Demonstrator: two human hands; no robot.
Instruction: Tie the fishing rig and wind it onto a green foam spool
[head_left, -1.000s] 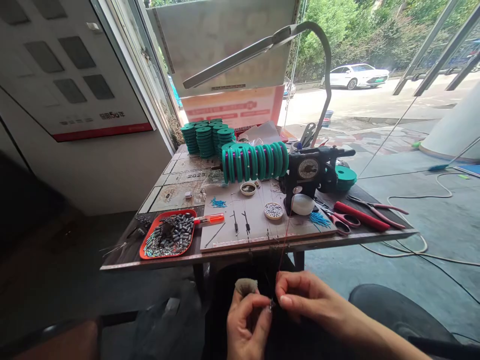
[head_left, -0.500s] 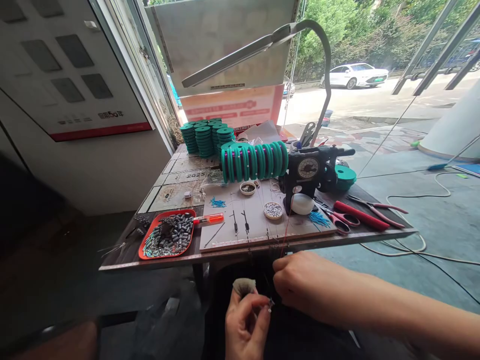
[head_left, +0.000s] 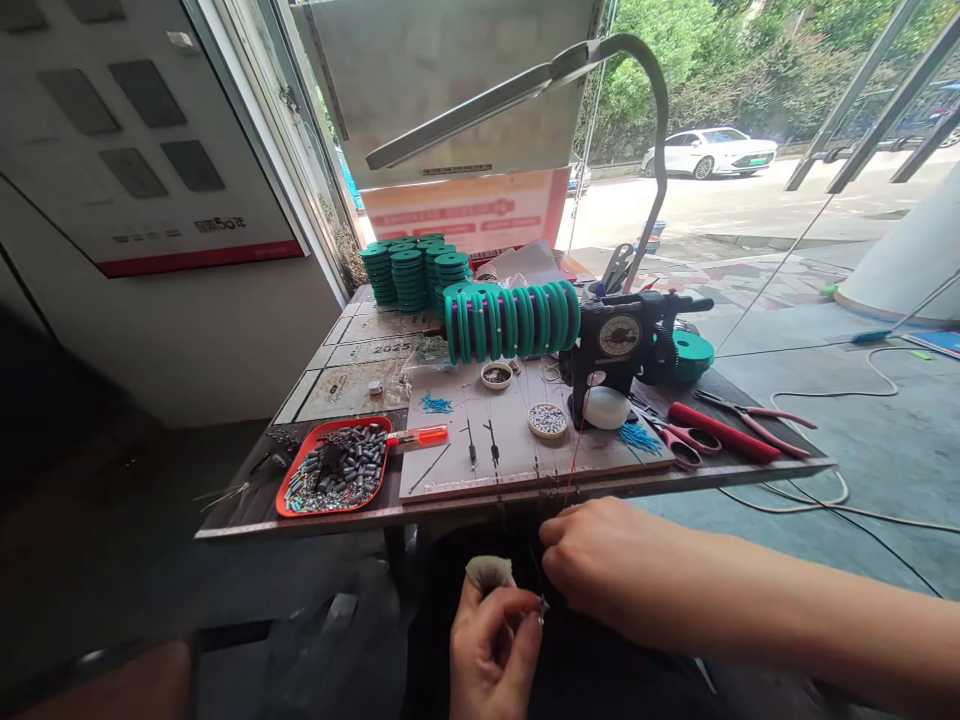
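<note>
Below the table's front edge, my left hand is closed, thumb and forefinger pinching a small shiny metal piece whose kind is too small to tell. A pale cloth-like cover wraps one of its fingers. My right hand is just to the right, back up and fingers curled; what they grip is hidden. A thin red line runs down from the black winding machine to near this hand. Green foam spools sit in a row on the machine's shaft.
An orange tray of grey sinkers and metal bits stands at left. A dish of small beads lies on the white board. Scissors, a red rod and pliers lie at right. Stacked green spools stand behind.
My right hand has shifted slightly left and up, closer to my left hand. The left hand keeps its pinch on the small metal piece, almost unmoved.
</note>
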